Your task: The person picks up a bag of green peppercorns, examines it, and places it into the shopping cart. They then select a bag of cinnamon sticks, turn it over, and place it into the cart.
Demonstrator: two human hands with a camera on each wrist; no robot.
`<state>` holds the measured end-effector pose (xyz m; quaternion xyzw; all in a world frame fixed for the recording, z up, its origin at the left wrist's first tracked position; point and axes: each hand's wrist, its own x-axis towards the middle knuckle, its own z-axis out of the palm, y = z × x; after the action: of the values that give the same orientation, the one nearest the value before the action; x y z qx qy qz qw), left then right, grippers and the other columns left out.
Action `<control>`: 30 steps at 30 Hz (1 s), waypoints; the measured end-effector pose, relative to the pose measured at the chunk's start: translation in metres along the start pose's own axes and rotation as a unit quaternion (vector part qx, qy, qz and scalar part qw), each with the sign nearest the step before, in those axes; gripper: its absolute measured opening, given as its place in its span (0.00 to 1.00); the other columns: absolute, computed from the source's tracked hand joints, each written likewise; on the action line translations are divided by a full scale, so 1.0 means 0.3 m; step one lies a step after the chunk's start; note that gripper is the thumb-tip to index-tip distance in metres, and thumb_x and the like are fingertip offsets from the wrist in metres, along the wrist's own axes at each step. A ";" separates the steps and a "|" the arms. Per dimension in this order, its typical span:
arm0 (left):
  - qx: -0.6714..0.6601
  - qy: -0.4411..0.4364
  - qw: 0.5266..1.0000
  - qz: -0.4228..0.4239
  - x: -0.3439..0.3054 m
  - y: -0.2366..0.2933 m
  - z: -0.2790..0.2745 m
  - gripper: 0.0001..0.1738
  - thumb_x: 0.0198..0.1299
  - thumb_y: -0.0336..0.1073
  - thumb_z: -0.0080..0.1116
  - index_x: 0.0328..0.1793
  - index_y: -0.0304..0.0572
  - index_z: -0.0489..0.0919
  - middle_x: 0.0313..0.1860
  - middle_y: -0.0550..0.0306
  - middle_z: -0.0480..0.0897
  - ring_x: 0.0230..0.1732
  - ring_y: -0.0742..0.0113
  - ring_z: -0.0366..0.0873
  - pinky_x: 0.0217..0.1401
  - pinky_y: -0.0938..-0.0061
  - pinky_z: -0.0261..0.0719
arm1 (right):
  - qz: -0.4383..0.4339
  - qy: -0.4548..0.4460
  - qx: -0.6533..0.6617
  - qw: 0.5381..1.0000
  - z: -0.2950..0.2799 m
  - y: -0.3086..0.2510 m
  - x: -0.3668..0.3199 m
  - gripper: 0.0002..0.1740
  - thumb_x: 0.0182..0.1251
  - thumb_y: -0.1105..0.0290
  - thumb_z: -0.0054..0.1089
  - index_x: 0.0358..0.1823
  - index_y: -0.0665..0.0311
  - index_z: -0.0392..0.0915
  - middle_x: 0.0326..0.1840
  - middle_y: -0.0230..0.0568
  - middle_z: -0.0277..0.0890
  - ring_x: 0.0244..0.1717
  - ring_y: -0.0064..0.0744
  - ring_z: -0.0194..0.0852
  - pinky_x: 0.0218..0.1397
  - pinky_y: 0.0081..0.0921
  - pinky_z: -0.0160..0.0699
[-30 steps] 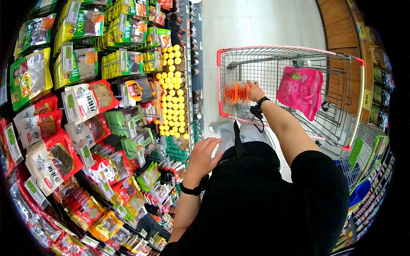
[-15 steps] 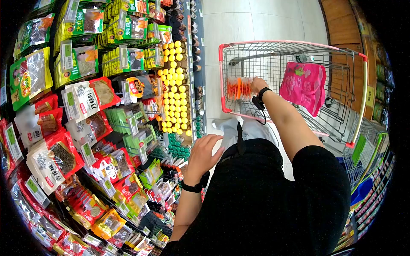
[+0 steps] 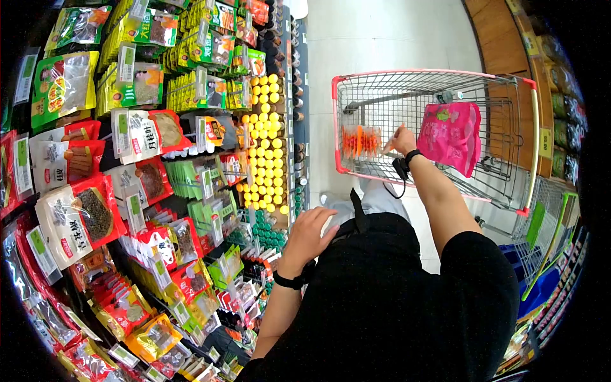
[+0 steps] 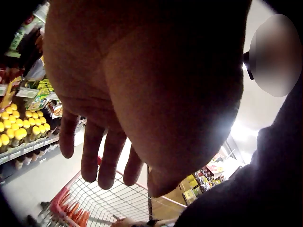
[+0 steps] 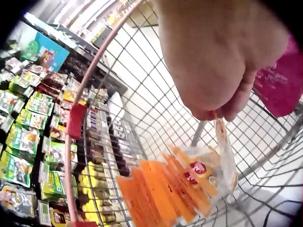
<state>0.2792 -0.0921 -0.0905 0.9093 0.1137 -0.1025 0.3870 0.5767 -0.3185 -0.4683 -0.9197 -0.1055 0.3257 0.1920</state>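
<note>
My right hand is inside the shopping cart. In the right wrist view its thumb and fingers pinch the top edge of a clear plastic packet, which hangs down nearly edge-on. Right beside that packet, several orange packets stand in a row against the wire end; some carry a round red label. My left hand hovers in front of the waist, fingers extended and nothing in its palm. A pink bag lies in the cart on the other side of my right hand.
Shelves of bagged spices line the left side. Beyond them stand yellow-capped bottles and green-capped ones. A second cart is at the right, near a wooden display. Tiled floor runs ahead.
My right hand has shifted from the row of orange packets toward the pink bag, and a clear packet now shows in its fingers. The left hand stays about where it was.
</note>
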 end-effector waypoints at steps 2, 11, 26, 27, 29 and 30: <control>0.002 -0.006 1.000 0.016 -0.022 -0.014 0.002 0.18 0.62 0.38 0.67 0.56 0.40 0.82 0.50 0.48 0.83 0.53 0.45 0.81 0.57 0.59 0.78 | -0.059 0.127 0.038 0.989 0.004 0.026 -0.006 0.16 0.63 0.64 0.62 0.49 0.63 0.76 0.39 0.59 0.84 0.44 0.62 0.84 0.49 0.51 0.83; -0.159 0.058 0.985 -0.038 -0.137 -0.234 0.033 0.36 0.60 0.34 0.69 0.75 0.42 0.69 0.59 0.54 0.82 0.61 0.60 0.80 0.63 0.65 0.76 | -0.244 0.050 0.227 0.942 -0.247 -0.585 -0.484 0.15 0.67 0.66 0.62 0.54 0.62 0.78 0.47 0.54 0.84 0.47 0.53 0.84 0.50 0.41 0.83; -0.713 0.065 0.698 0.003 -0.435 -0.311 -0.114 0.39 0.65 0.35 0.68 0.79 0.30 0.64 0.66 0.50 0.81 0.64 0.58 0.81 0.69 0.60 0.78 | -0.454 -0.420 0.309 0.722 -0.513 -1.162 -0.997 0.11 0.73 0.75 0.63 0.53 0.66 0.78 0.44 0.25 0.80 0.44 0.12 0.70 0.45 0.14 0.70; -0.715 0.078 0.695 0.001 -0.455 -0.298 -0.126 0.33 0.67 0.30 0.65 0.76 0.30 0.67 0.64 0.50 0.82 0.62 0.58 0.82 0.68 0.62 0.79 | -0.446 -0.442 0.382 0.678 -0.505 -1.168 -1.020 0.14 0.73 0.73 0.64 0.57 0.66 0.77 0.42 0.27 0.81 0.40 0.13 0.74 0.43 0.14 0.73; -0.684 0.147 0.714 0.019 -0.490 -0.272 -0.141 0.29 0.68 0.29 0.63 0.73 0.30 0.69 0.62 0.50 0.82 0.60 0.59 0.82 0.67 0.62 0.79 | -0.415 -0.446 0.403 0.682 -0.509 -1.156 -1.027 0.18 0.72 0.73 0.64 0.61 0.65 0.75 0.46 0.33 0.84 0.39 0.16 0.78 0.41 0.17 0.77; -0.667 0.180 0.722 0.027 -0.504 -0.260 -0.149 0.27 0.68 0.29 0.63 0.72 0.30 0.70 0.62 0.50 0.82 0.59 0.59 0.83 0.66 0.63 0.80 | -0.399 -0.448 0.414 0.685 -0.511 -1.147 -1.027 0.20 0.72 0.72 0.63 0.63 0.65 0.74 0.48 0.35 0.85 0.38 0.18 0.80 0.40 0.18 0.79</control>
<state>0.1171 -0.0263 -0.0718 0.4203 0.1956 0.1762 0.8684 0.4150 -0.1495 -0.0417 -0.3624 -0.3906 0.6018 0.5950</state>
